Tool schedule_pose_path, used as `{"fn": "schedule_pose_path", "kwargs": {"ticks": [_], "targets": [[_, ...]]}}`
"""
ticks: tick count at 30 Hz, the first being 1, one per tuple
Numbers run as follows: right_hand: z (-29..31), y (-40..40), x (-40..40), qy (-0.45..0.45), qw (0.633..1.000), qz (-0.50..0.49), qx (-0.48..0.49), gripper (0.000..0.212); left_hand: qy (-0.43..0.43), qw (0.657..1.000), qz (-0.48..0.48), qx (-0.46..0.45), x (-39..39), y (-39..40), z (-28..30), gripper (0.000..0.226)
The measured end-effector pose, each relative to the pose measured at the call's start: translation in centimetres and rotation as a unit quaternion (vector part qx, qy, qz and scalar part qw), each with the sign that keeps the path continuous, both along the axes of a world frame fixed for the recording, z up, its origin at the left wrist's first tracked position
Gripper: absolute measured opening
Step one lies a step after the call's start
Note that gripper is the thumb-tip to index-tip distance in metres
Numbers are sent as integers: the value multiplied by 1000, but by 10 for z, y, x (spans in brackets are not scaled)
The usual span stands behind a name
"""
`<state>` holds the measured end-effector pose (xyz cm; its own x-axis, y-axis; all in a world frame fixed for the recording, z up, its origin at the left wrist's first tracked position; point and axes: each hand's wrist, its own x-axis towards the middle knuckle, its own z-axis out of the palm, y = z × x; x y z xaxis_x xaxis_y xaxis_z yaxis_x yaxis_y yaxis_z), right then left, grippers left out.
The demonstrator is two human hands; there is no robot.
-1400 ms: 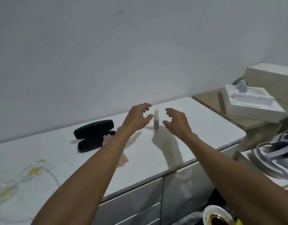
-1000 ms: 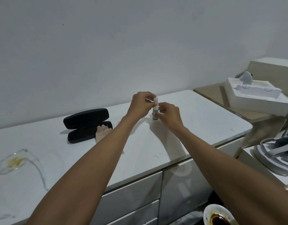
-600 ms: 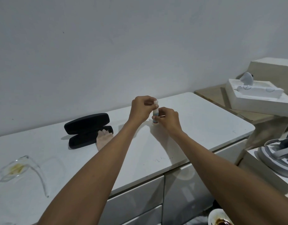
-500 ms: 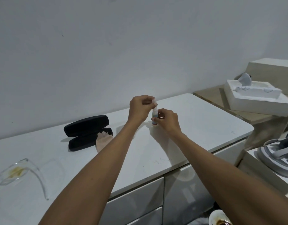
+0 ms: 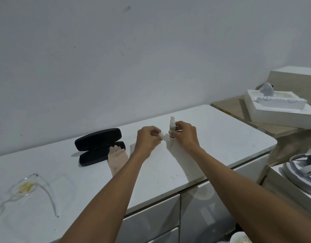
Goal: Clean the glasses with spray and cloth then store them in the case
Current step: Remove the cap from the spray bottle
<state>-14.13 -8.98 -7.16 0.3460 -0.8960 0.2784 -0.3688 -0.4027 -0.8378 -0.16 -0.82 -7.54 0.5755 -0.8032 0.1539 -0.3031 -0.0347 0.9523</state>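
The right hand (image 5: 184,135) fingers pinch the bottle (image 5: 172,127), standing on the surface (image 5: 221,137). Just left, the left hand (image 5: 147,139) fingers pinch the cap (image 5: 161,135).

view: one head camera only, wide-angle, no second view to overlap
position: above and behind the near long edge of the white cabinet top (image 5: 221,141)
facing: forward and down, toward the far edge and the wall (image 5: 133,58)
tilt: frame rolled, far edge climbs to the right
nearness: arm's reach; both forearms enter from the bottom
coverage: right end corners in view, left end cut by the frame edge; drawer fronts (image 5: 151,220) visible below the near edge
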Motion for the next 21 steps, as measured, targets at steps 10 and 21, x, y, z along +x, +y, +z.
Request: {"fn": "schedule_pose_path", "kwargs": {"ticks": [10, 21], "targets": [[-1, 2, 3, -3, 1000, -13, 10, 19, -122, 991, 1, 57, 2, 3, -8, 21], [47, 53, 24, -153, 987, 45, -34, 18, -231, 973, 3, 20, 33, 56, 41, 37]]}}
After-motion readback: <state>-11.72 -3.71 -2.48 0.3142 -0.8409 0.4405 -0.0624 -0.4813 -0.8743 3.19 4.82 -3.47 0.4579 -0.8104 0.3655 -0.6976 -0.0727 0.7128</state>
